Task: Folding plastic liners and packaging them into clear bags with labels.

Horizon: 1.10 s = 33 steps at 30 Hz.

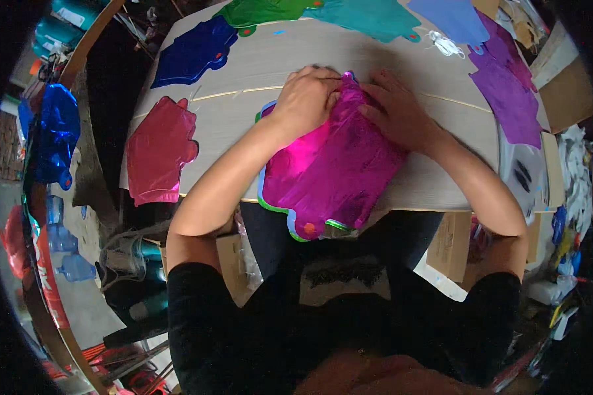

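A stack of flat, shiny foil pieces lies in front of me, hanging over the table's near edge. On top is a magenta foil piece (pixel 339 168) with a wavy outline, creased and drawn up to a narrow peak at its far end; green and blue edges show beneath it. My left hand (pixel 308 99) is closed at that peak, fingers bent and thumb against the foil. My right hand (pixel 402 112) rests across the foil's far right side, in shadow, its fingers apart and slightly bent. Both hands are close together, with the peak between them.
Other flat foil pieces ring the table (pixel 244 125): red (pixel 161 151), dark blue (pixel 194 51), green (pixel 263 12), teal (pixel 366 18), light blue (pixel 449 23) and purple (pixel 507 92). A white string bundle (pixel 445 44) lies far right. Cardboard boxes (pixel 449 247) stand below.
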{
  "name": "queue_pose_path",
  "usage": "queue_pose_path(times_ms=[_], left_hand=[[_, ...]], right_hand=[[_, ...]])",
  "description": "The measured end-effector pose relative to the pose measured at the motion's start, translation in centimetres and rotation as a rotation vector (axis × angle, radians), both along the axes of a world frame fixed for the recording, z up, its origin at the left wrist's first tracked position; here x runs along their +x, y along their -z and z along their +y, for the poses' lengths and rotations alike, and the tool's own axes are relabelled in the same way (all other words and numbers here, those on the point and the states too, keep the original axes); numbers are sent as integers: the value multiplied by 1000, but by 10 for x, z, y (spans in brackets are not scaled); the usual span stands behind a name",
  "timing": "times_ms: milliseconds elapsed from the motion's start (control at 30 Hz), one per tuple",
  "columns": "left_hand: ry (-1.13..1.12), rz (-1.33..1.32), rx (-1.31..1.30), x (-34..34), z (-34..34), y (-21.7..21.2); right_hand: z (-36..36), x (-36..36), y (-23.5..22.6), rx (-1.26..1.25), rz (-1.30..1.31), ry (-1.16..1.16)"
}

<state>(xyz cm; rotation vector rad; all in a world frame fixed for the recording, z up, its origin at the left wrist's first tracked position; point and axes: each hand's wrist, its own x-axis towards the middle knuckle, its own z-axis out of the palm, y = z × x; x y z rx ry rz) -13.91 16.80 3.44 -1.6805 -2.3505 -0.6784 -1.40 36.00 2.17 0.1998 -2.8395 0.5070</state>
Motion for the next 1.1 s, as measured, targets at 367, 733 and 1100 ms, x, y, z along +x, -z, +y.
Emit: queue_pose_path(times_ms=[367, 733, 1100], left_hand=[[-433, -411, 24, 48, -129, -74], [-156, -1694, 454, 193, -174, 43], [-61, -1278, 170, 191, -185, 64]], right_hand=[[-17, 54, -48, 208, -21, -379], [-120, 57, -63, 194, -217, -779], [-165, 28, -46, 336, -180, -943]])
